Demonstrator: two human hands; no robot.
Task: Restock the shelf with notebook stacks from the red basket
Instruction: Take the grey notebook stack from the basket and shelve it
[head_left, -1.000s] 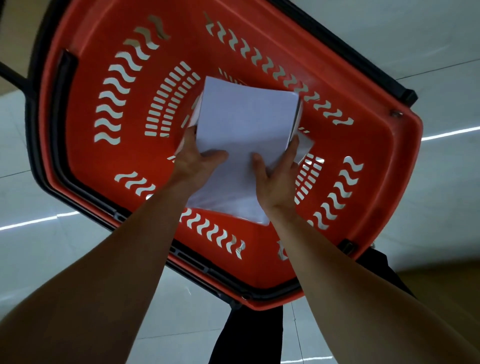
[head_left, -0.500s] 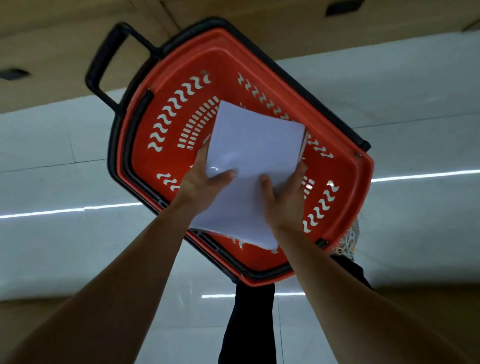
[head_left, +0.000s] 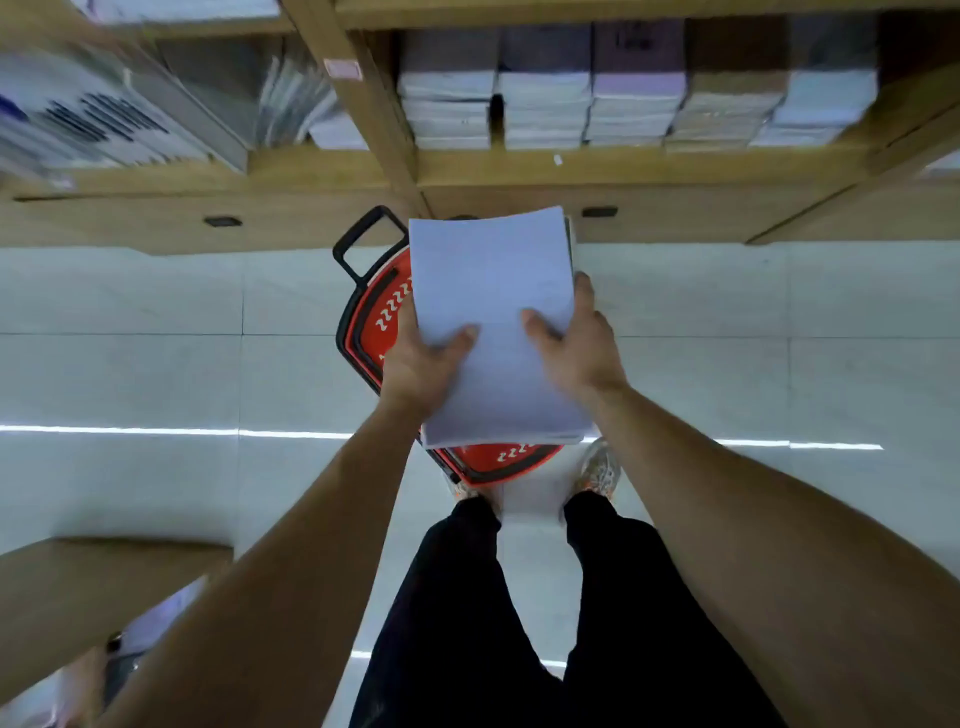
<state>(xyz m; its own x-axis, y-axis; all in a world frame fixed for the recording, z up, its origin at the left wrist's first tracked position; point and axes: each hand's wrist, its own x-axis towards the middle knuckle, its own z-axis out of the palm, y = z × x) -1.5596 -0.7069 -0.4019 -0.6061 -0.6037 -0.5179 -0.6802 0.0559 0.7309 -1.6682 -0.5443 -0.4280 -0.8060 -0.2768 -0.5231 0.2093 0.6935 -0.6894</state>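
I hold a white notebook stack (head_left: 493, 291) in both hands, high above the red basket (head_left: 379, 322) on the floor. My left hand (head_left: 421, 364) grips the stack's left edge, thumb on top. My right hand (head_left: 582, 343) grips its right edge, thumb on top too. The stack hides most of the basket; only its left wall, black handle (head_left: 363, 239) and near rim (head_left: 498, 462) show. Ahead is the wooden shelf (head_left: 623, 169) with a row of notebook stacks (head_left: 545, 104) standing on it.
A shelf bay on the left holds leaning folders and packs (head_left: 130, 119). A wooden upright (head_left: 374, 119) divides the two bays. Pale floor tiles (head_left: 156, 374) spread on both sides. My legs and shoes (head_left: 597, 470) stand just behind the basket. Another wooden unit (head_left: 93, 587) is at lower left.
Both hands have lifted the notebook stack up out of the basket. The view rose with them, so the basket now looks small and the shelf has come into sight.
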